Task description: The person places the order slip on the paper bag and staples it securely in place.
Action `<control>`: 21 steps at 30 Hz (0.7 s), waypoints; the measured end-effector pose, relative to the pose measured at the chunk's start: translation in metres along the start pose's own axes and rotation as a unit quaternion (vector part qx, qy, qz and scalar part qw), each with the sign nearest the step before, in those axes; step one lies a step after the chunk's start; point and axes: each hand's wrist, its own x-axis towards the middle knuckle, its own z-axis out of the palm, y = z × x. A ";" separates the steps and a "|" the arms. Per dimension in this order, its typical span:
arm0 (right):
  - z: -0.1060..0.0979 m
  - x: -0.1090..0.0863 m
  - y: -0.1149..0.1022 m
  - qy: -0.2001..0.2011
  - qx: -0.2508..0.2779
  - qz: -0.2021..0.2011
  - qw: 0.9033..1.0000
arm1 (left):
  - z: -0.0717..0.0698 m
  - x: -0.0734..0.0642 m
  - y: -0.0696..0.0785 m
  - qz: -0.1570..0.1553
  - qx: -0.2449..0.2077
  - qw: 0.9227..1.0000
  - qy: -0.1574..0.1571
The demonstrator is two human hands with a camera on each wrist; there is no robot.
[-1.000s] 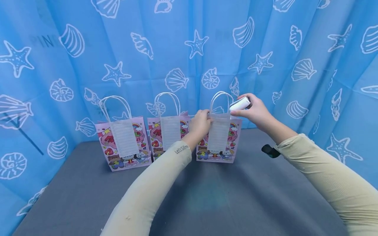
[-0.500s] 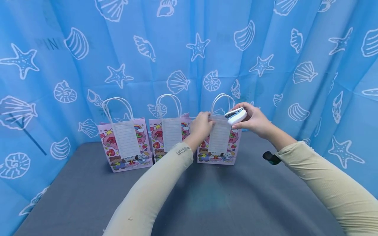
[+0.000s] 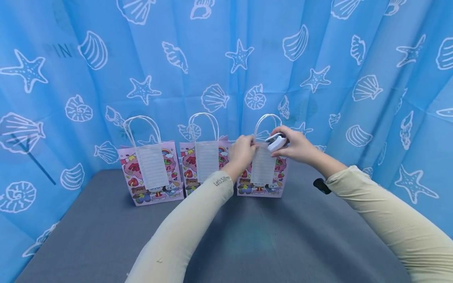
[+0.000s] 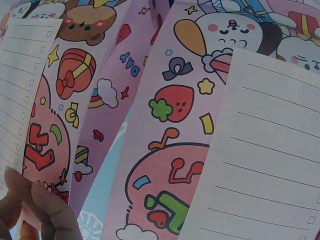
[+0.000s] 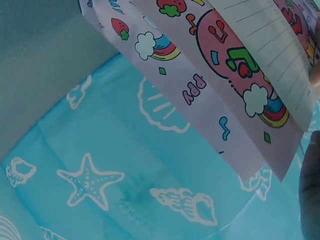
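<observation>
Three pink cartoon paper gift bags stand in a row, each with white handles and a lined sheet on its front. At the right bag (image 3: 279, 184), my left hand (image 3: 242, 153) pinches the upper left corner of its lined sheet (image 3: 262, 169) against the bag's top edge; the left wrist view shows these fingers (image 4: 50, 210) curled at the sheet's edge. My right hand (image 3: 295, 144) holds a white stapler (image 3: 277, 142), jaws apart, at the sheet's upper right corner. In the right wrist view a dark part of the right hand (image 5: 310, 185) shows, the stapler out of sight.
The left bag (image 3: 127, 173) and middle bag (image 3: 187, 165) stand to the left on a grey cloth-covered table (image 3: 301, 236). A blue curtain (image 3: 219, 59) with white shell prints hangs right behind. A dark device (image 3: 321, 186) sits at the right wrist.
My right hand has brought the stapler left and down, turning it so its jaws face the sheet's top edge. The left hand keeps its grip on the corner.
</observation>
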 end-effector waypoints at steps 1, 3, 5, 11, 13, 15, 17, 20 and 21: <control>0.001 0.001 0.000 0.000 -0.007 -0.005 1.000 | 0.000 0.000 0.000 0.002 -0.001 1.000 0.001; 0.004 0.005 0.000 0.000 -0.025 -0.011 1.000 | 0.000 0.000 0.000 0.003 -0.007 1.000 0.001; 0.006 0.008 -0.001 -0.004 -0.040 -0.010 0.999 | 0.000 -0.001 -0.001 0.005 -0.012 1.000 0.002; 0.010 0.017 -0.002 -0.031 -0.062 0.002 0.998 | 0.001 -0.002 -0.002 0.011 -0.004 1.000 0.002; 0.010 0.019 -0.003 -0.037 -0.071 0.004 0.997 | 0.001 -0.002 -0.002 0.010 0.000 1.000 0.001; 0.010 0.021 -0.004 -0.043 -0.078 0.007 0.996 | 0.001 -0.003 -0.002 0.009 0.002 1.000 -0.001; 0.009 0.023 -0.004 -0.050 -0.079 0.010 0.996 | 0.001 -0.003 -0.002 0.009 0.003 1.000 -0.002; 0.007 0.026 -0.003 -0.056 -0.067 0.015 0.996 | 0.001 -0.002 -0.002 0.007 0.002 1.000 -0.003; 0.006 0.026 -0.003 -0.056 -0.061 0.016 0.996 | 0.001 -0.002 -0.002 0.006 0.000 1.000 -0.002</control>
